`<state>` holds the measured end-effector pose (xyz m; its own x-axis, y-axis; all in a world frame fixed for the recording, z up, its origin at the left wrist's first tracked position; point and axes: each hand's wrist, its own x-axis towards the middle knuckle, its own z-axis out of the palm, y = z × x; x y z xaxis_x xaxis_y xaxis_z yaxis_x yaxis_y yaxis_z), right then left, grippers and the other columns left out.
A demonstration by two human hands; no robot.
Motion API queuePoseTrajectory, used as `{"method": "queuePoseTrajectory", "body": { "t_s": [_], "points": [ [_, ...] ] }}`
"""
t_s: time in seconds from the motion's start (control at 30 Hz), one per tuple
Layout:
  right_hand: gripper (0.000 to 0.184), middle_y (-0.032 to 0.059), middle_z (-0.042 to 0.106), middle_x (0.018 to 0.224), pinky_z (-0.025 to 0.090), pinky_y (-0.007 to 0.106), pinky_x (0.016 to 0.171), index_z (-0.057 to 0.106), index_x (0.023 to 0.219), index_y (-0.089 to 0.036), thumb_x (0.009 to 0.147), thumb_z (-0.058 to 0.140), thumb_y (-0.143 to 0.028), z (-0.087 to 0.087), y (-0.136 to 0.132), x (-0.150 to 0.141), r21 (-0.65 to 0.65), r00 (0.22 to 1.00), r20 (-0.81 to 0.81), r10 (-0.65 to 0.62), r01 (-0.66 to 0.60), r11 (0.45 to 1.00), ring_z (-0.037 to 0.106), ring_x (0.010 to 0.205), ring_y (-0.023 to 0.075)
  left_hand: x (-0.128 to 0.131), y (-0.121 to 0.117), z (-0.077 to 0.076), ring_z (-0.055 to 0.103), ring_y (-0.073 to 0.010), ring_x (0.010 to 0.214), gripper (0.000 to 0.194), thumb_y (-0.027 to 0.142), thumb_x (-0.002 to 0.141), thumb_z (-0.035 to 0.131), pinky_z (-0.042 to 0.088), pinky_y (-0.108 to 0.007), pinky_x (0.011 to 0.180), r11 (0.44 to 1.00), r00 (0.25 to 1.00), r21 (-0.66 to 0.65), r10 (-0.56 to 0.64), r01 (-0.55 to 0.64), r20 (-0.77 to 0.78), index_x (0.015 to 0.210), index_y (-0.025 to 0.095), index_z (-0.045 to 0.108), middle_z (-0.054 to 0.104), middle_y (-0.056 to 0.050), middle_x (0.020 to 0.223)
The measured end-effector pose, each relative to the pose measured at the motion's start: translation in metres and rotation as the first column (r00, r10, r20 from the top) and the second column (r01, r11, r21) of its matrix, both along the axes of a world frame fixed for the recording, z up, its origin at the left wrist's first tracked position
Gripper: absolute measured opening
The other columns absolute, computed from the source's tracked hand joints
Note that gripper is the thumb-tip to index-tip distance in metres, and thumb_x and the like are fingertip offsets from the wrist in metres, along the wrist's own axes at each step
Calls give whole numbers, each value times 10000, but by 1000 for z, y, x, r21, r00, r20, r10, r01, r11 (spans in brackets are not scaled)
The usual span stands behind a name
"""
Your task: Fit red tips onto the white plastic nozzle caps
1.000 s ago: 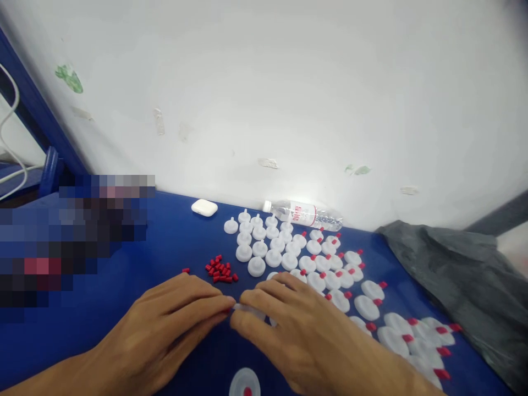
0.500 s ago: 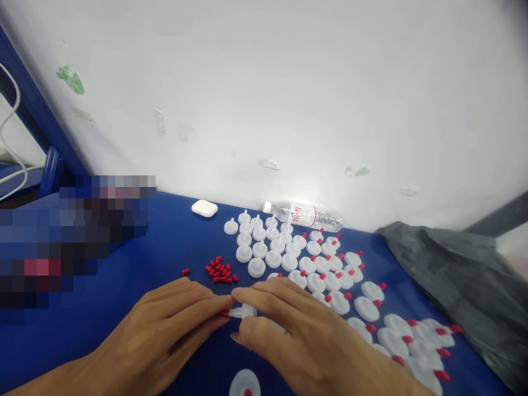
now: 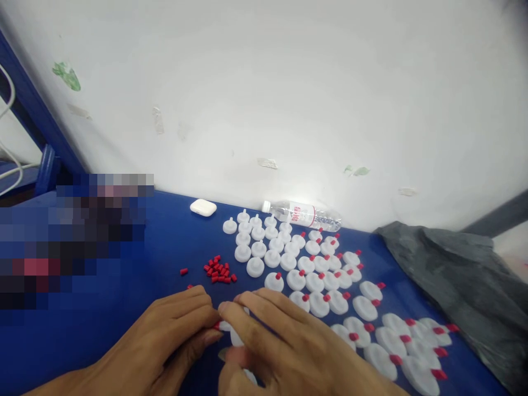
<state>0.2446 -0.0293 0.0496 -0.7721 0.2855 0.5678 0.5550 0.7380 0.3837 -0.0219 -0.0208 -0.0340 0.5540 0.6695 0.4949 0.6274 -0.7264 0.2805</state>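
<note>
loose caps: left of discs | bottle: behind discs | sheet: right of discs

A clear bottle lies between a white case and grey sheeting.

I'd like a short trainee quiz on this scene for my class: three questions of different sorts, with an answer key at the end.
1. Multiple choice: What is the left hand gripping, while the right hand holds a white plastic disc with a narrow stem?
A. a metal spoon
B. a small red cylindrical cap at the stem's end
C. a wooden stick

2. True or false: The clear plastic bottle with a white cap stands upright.

3. Fill in the missing word: In the camera's view, the crumpled dark grey sheet lies to the ____ of the white plastic discs set out on the table.

Key: 1. B. 2. False; the bottle lies on its side. 3. right.
</note>
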Motion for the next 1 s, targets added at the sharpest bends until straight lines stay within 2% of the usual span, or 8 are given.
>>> {"method": "queuePoseTrajectory", "body": {
  "t_s": [0.1, 0.2, 0.3, 0.4, 0.47, 0.67, 0.83, 1.0],
  "points": [
    [347, -65, 847, 1092, 687, 242, 941, 806, 939, -398, 1019, 613, -120, 10, 3, 0, -47, 999, 38, -4, 6, 999, 783, 978, 138, 13, 9, 24, 798, -197, 1055, 275, 257, 1115, 476, 656, -295, 1056, 994, 995, 54, -94, 95, -16, 1301, 315, 669, 843, -4, 1165],
    [325, -14, 831, 988, 713, 317, 814, 811, 1004, -310, 1063, 541, -138, 25, 9, 10, -134, 999, 43, -31, 36, 990, 777, 853, 184, 19, 20, 48, 761, -203, 1030, 214, 266, 1117, 503, 629, -310, 1038, 984, 995, 153, -94, 89, 29, 1278, 297, 641, 822, -3, 1109],
    [379, 89, 832, 1151, 704, 442, 915, 783, 1225, -190, 1034, 480, -68, 40, 22, 35, -211, 992, 7, -127, 125, 969, 792, 1018, 264, 18, 29, 61, 702, -235, 985, 156, 236, 1085, 547, 615, -359, 887, 987, 1000, 158, 0, 4, -27, 1182, 281, 661, 772, -19, 1071],
    [445, 111, 791, 1374, 651, 526, 1074, 676, 1465, -203, 1092, 451, -112, 51, 41, 66, -311, 951, -60, -304, 272, 911, 739, 1272, 291, 18, 35, 62, 645, -286, 841, 210, 327, 1067, 499, 590, -460, 769, 960, 973, 227, 196, -164, -124, 978, 254, 674, 709, -70, 955],
    [480, 118, 785, 1400, 631, 556, 1103, 641, 1530, -209, 1113, 413, -140, 53, 54, 86, -365, 903, -44, -427, 383, 848, 725, 1309, 304, 18, 36, 59, 654, -325, 794, 329, 342, 1059, 414, 596, -512, 722, 939, 937, 263, 281, -223, -209, 917, 233, 690, 707, -108, 896],
    [596, 153, 771, 1435, 634, 507, 1115, 658, 1532, -131, 1023, 365, -25, 38, 79, 115, -453, 802, 118, -585, 568, 687, 744, 1314, 309, 18, 31, 49, 781, -393, 697, 491, 313, 1080, 319, 641, -525, 597, 926, 857, 300, 337, -227, -390, 968, 158, 771, 772, -148, 743],
    [581, 150, 789, 1398, 656, 462, 1098, 713, 1465, -131, 1005, 381, -4, 26, 86, 121, -455, 824, 159, -544, 550, 701, 771, 1286, 305, 19, 33, 53, 751, -366, 516, 444, 239, 1038, 334, 536, -418, 453, 957, 858, 96, 289, -275, -424, 868, 215, 743, 717, -68, 585],
    [595, 156, 772, 1432, 659, 462, 1107, 704, 1491, -176, 1018, 391, 3, 17, 88, 125, -428, 843, 144, -518, 525, 735, 763, 1312, 318, 16, 33, 51, 725, -345, 447, 505, 224, 1036, 281, 524, -422, 426, 950, 861, 177, 307, -256, -405, 825, 225, 740, 749, -93, 591]
  ]
}}
